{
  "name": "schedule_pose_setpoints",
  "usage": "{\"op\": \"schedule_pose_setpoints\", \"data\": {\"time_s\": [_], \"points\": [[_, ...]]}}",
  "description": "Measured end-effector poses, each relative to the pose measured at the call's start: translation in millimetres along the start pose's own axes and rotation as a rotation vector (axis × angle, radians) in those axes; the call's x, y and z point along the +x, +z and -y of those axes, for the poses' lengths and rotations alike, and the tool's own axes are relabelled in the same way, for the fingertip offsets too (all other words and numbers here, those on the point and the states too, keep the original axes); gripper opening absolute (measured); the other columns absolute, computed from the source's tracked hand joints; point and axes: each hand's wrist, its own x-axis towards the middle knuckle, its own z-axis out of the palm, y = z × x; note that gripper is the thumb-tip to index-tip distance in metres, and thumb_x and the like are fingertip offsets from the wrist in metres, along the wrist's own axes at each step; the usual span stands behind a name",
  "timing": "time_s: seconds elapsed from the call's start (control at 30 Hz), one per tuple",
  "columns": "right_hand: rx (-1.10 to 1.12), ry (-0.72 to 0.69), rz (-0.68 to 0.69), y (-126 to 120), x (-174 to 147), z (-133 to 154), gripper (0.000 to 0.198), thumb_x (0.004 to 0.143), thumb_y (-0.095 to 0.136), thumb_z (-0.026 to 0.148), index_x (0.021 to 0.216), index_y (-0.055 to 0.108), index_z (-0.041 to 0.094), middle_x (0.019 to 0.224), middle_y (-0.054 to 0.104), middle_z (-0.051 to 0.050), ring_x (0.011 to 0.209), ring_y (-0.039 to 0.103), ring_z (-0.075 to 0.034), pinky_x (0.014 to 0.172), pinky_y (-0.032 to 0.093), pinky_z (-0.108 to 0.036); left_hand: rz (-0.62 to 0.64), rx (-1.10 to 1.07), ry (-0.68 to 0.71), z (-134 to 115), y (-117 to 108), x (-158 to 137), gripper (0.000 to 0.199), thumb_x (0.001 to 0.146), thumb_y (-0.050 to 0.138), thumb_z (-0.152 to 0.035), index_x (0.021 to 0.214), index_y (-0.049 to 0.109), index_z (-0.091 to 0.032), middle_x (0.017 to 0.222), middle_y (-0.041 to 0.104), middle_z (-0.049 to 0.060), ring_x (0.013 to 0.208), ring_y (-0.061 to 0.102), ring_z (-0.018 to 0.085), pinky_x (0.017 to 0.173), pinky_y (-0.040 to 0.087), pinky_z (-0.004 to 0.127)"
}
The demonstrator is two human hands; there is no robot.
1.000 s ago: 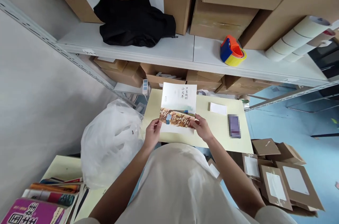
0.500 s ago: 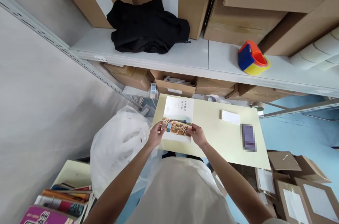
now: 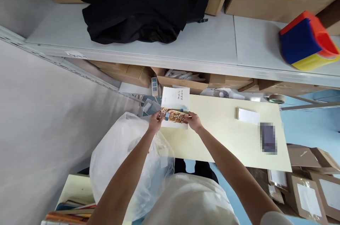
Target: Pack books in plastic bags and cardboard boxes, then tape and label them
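A thin book (image 3: 174, 106) with a white and brown illustrated cover is held upright to my view, its title at the top right. My left hand (image 3: 155, 121) pinches its left edge, and my right hand (image 3: 194, 121) grips the right edge, both low on the cover. Behind the book lies the pale yellow tabletop (image 3: 212, 140). To the left, close under my left forearm, a large translucent plastic bag (image 3: 117, 161) bulges beside the table.
On the table's right lie a small white box (image 3: 248, 115) and a blurred dark phone-like item (image 3: 268, 138). A shelf (image 3: 217, 46) crosses above, bearing black clothing (image 3: 143, 9) and a tape dispenser (image 3: 305, 42). Cardboard boxes (image 3: 305, 196) stand lower right; stacked books (image 3: 69, 214) lie lower left.
My view has moved closer to the shelf, so the clothing and tape dispenser look larger. Both hands still hold the book, which appears slightly higher and further left in view.
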Motion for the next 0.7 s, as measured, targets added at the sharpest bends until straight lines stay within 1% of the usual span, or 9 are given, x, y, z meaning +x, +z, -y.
{"op": "schedule_pose_setpoints", "data": {"time_s": [0.1,0.17,0.23,0.33,0.4,0.47,0.53,0.6,0.7], "points": [[-0.055,0.018,-0.007,5,9,-8,0.029,0.070,0.055,0.025,0.095,0.068,0.020,0.086,0.067,-0.003,0.066,0.057,-0.014,0.062,0.049,-0.027,0.008,0.051,-0.005,12,9,9,0.042,0.073,0.060,-0.020,0.115,0.061,-0.015,0.085,0.059,0.004,0.068,0.056,0.013,0.073,0.049,0.030],[-0.096,0.034,-0.016,8,11,-14,0.031,0.070,0.055,0.023,0.098,0.068,0.022,0.086,0.068,-0.003,0.068,0.058,-0.015,0.065,0.050,-0.029,0.022,0.090,-0.003,18,13,12,0.041,0.072,0.060,-0.017,0.112,0.063,-0.015,0.083,0.059,0.004,0.072,0.057,0.016,0.079,0.049,0.033],[-0.143,0.046,-0.040,11,11,-18,0.029,0.070,0.055,0.021,0.096,0.069,0.021,0.085,0.067,-0.004,0.072,0.060,-0.017,0.072,0.051,-0.032,0.037,0.128,0.006,22,16,13,0.039,0.071,0.060,-0.014,0.110,0.065,-0.015,0.083,0.059,0.005,0.080,0.058,0.019,0.085,0.047,0.036],[-0.205,0.048,-0.094,14,8,-22,0.025,0.071,0.057,0.022,0.092,0.069,0.020,0.088,0.064,-0.007,0.083,0.060,-0.021,0.084,0.049,-0.035,0.042,0.180,0.024,23,17,14,0.040,0.071,0.058,-0.012,0.111,0.065,-0.013,0.091,0.060,0.010,0.094,0.057,0.025,0.095,0.043,0.040],[-0.226,0.048,-0.127,16,8,-21,0.032,0.072,0.058,0.023,0.102,0.068,0.020,0.095,0.063,-0.009,0.087,0.060,-0.022,0.088,0.047,-0.037,0.043,0.208,0.032,22,16,15,0.043,0.072,0.057,-0.011,0.114,0.064,-0.011,0.096,0.059,0.013,0.098,0.056,0.026,0.098,0.041,0.041],[-0.226,0.053,-0.154,14,8,-19,0.045,0.073,0.057,0.022,0.118,0.061,0.018,0.102,0.062,-0.012,0.084,0.059,-0.021,0.088,0.048,-0.038,0.048,0.234,0.037,19,16,14,0.044,0.072,0.056,-0.011,0.116,0.063,-0.010,0.098,0.059,0.014,0.097,0.057,0.027,0.098,0.042,0.042],[-0.197,0.049,-0.177,6,7,-15,0.055,0.074,0.055,0.022,0.128,0.053,0.018,0.106,0.060,-0.013,0.078,0.059,-0.019,0.085,0.050,-0.039,0.046,0.254,0.043,13,15,13,0.044,0.073,0.056,-0.012,0.116,0.062,-0.011,0.097,0.060,0.014,0.097,0.057,0.028,0.097,0.042,0.043],[-0.140,0.042,-0.188,-8,2,-11,0.058,0.074,0.054,0.026,0.132,0.048,0.019,0.108,0.058,-0.012,0.074,0.059,-0.017,0.080,0.051,-0.038,0.021,0.276,0.055,3,13,9,0.043,0.072,0.058,-0.013,0.115,0.062,-0.011,0.097,0.061,0.014,0.104,0.055,0.031,0.099,0.040,0.046],[-0.054,0.043,-0.215,-45,-16,-5,0.061,0.073,0.055,0.035,0.132,0.046,0.021,0.112,0.056,-0.011,0.074,0.058,-0.016,0.072,0.053,-0.036,-0.028,0.325,0.122,-21,9,2,0.041,0.071,0.061,-0.015,0.112,0.063,-0.011,0.101,0.062,0.017,0.110,0.052,0.035,0.101,0.038,0.049]]}}
